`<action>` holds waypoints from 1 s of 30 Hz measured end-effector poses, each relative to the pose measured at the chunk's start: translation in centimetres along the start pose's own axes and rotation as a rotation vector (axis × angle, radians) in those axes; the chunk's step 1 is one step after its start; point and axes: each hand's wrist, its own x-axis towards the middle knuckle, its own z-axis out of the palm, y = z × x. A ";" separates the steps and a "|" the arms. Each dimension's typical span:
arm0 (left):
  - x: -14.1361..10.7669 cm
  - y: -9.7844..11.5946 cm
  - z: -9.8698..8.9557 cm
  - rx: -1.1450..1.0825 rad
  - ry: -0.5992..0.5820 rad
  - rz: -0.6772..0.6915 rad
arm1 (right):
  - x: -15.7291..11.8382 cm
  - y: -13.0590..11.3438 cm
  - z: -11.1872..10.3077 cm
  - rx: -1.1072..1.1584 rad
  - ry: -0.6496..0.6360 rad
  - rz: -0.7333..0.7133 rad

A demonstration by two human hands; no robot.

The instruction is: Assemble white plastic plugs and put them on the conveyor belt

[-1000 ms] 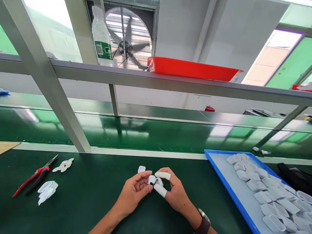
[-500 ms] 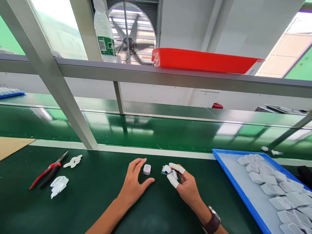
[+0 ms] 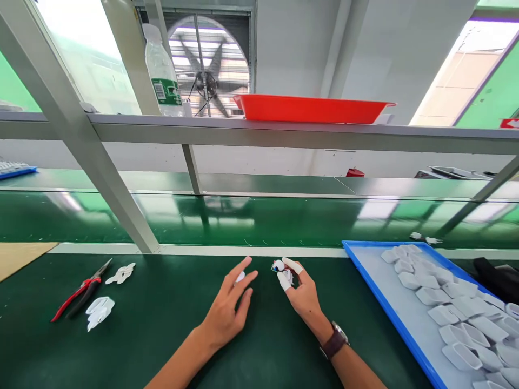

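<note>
On the far left of your green mat lie the red-handled pliers (image 3: 81, 290), with two small heaps of white plastic scraps (image 3: 98, 312) just beside them; nothing there is in your way, but a sweeping elbow could scatter them. Toward the middle, your left hand (image 3: 228, 308) lies flat with its fingers spread over the small white cap (image 3: 240, 277), which peeps out between them, touched but not gripped. Press carelessly and it may skid off toward the conveyor belt (image 3: 251, 219). Next to it, your right hand (image 3: 302, 294) pinches a small white part (image 3: 279, 266) between the thumb and the cot-covered fingertips (image 3: 292, 265); that hold is slim and high off the mat, so the smooth cots could let the part slip and bounce. At the right, the blue tray (image 3: 367, 281) of white housings (image 3: 440, 294) sits near your wrist, easy to knock.
</note>
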 end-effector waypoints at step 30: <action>4.3 -7.0 -7.0 -0.017 -0.169 -0.601 | -1.1 -0.4 0.8 -0.142 -0.200 -0.339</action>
